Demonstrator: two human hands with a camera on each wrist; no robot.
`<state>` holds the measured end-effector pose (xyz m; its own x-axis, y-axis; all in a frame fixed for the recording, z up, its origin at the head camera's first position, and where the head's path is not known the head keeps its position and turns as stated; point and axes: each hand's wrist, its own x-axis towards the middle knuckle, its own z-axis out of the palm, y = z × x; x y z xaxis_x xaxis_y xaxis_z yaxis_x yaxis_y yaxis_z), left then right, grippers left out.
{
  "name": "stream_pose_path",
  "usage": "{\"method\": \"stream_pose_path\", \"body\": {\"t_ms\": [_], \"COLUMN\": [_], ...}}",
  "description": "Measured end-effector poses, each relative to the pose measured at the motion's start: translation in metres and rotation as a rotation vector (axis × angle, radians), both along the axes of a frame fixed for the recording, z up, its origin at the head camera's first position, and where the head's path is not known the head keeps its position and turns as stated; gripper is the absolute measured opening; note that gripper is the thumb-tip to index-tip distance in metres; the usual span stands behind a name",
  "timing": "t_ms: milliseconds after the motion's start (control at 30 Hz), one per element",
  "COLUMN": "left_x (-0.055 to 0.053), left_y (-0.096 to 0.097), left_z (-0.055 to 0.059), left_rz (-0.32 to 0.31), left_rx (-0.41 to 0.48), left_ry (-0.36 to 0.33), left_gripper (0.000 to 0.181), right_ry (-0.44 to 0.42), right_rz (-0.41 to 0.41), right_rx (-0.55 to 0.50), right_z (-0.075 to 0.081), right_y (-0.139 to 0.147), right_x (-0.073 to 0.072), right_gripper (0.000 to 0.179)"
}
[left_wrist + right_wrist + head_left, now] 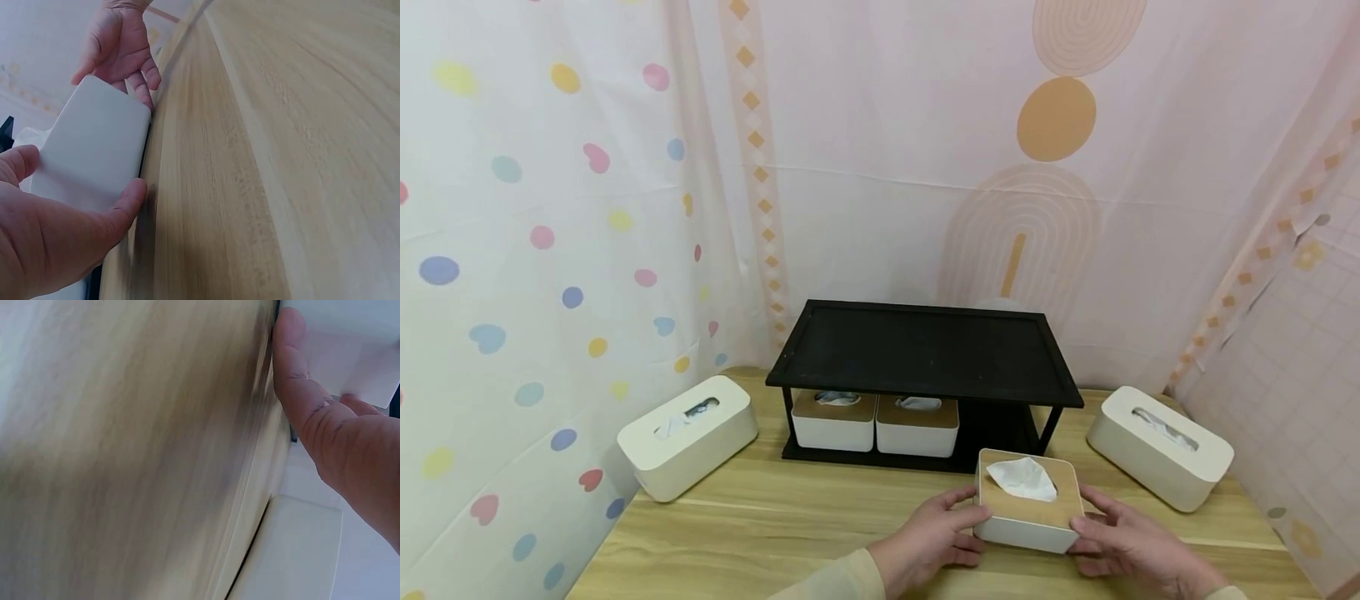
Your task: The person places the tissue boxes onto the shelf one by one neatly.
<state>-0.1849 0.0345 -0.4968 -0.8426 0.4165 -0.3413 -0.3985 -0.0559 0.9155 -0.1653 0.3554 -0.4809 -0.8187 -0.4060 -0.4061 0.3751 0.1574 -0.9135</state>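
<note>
A square white tissue box (1026,532) with a wood-coloured lid is held at the front of the black rack. White tissue (1024,480) sticks up from its slot. My left hand (934,533) grips the box's left side, thumb at the front corner and fingers along the side. From the right, my right hand (1131,540) holds the opposite side with its thumb on the front corner. In the left wrist view the white front of the box fills the space between both hands. Whether the bottom touches the table cannot be told.
Two similar boxes, one on the left (833,433) and one beside it (916,440), stand on the lower shelf of the black rack (925,350). Long white tissue boxes lie at the left (700,454) and right (1157,467). Curtains (865,208) enclose the wooden table (737,542).
</note>
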Motion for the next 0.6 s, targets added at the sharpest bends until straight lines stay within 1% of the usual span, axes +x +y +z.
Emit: {"method": "stream_pose_path", "body": {"t_ms": [233, 433, 600], "left_x": [-0.005, -0.010, -0.014], "left_y": [-0.006, -0.009, -0.011], "left_z": [-0.002, -0.006, -0.005], "left_rz": [0.006, 0.015, 0.028], "left_rx": [0.005, 0.020, 0.028], "left_ry": [0.015, 0.048, 0.047], "left_gripper": [0.072, 0.073, 0.073], "right_ry": [0.060, 0.078, 0.094], "right_rz": [0.017, 0.007, -0.017], "right_rx": [0.015, 0.052, 0.063], "right_z": [-0.003, -0.003, -0.003], "right_y": [-0.008, -0.014, -0.018], "right_x": [-0.005, -0.011, -0.015], "right_gripper": [0.093, 0.093, 0.093]}}
